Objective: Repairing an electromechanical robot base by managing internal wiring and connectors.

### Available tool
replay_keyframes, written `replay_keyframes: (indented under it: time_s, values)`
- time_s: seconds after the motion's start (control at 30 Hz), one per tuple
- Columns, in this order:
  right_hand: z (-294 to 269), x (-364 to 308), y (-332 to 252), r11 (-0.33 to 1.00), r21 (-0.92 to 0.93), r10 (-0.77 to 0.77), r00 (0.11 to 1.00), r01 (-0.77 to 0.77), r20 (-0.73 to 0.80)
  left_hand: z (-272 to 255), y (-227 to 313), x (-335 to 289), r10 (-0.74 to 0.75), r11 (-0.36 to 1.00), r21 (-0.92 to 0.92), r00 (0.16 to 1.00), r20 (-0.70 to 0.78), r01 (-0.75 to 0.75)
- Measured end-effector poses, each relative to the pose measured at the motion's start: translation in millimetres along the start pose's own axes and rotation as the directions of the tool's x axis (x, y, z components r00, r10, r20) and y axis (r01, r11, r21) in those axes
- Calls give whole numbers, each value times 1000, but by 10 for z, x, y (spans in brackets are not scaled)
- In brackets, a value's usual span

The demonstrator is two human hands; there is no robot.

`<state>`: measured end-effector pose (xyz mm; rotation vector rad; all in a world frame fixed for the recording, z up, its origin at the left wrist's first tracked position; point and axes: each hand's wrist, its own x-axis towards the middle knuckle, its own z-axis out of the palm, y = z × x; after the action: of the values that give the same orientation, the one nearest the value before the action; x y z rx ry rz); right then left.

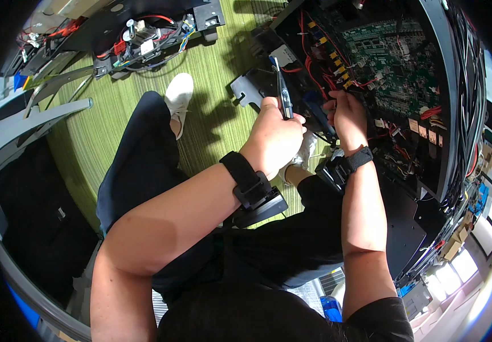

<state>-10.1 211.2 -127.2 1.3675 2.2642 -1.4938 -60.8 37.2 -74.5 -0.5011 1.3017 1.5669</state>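
Note:
My left hand (273, 135) is closed around a slim black-and-silver hand tool (284, 94), which points away from me and looks bluish-white near its far end. I cannot make out its exact kind. Farther right, my right hand (348, 117) reaches into an open black equipment cabinet, its fingers curled together beside a bundle of red wires (311, 71). Whatever lies between those fingers is hidden. Just beyond them runs a row of yellow connectors (337, 64). A green circuit board (397, 62) fills the cabinet's back, to the right of the wires.
A grey metal bracket (249, 91) juts out left of the cabinet. Thick black cables (462, 114) run down the cabinet's right edge (446, 102). At the far left, an open black chassis (143, 45) with wiring stands on the green striped floor (132, 82), near a grey metal frame (41, 122).

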Motion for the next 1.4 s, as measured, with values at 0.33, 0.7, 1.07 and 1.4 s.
replay_keyframes:
  time_s: [0.33,0.7,1.07,1.4]
  values:
    - [-4,43,-16,1000,-3,2,1000,-2,-3,-5,7,3,2,1000,14,1000,9,-2]
    - [27,16,-63,1000,-1,-4,999,4,-33,5,17,9,-3,1000,-6,1000,23,3]
    - [57,82,-14,994,109,4,999,1,-39,20,36,1,-15,1000,4,1000,19,15]
    - [118,108,-12,966,257,-6,995,30,-95,46,39,-38,1,1000,2,1000,8,-1]
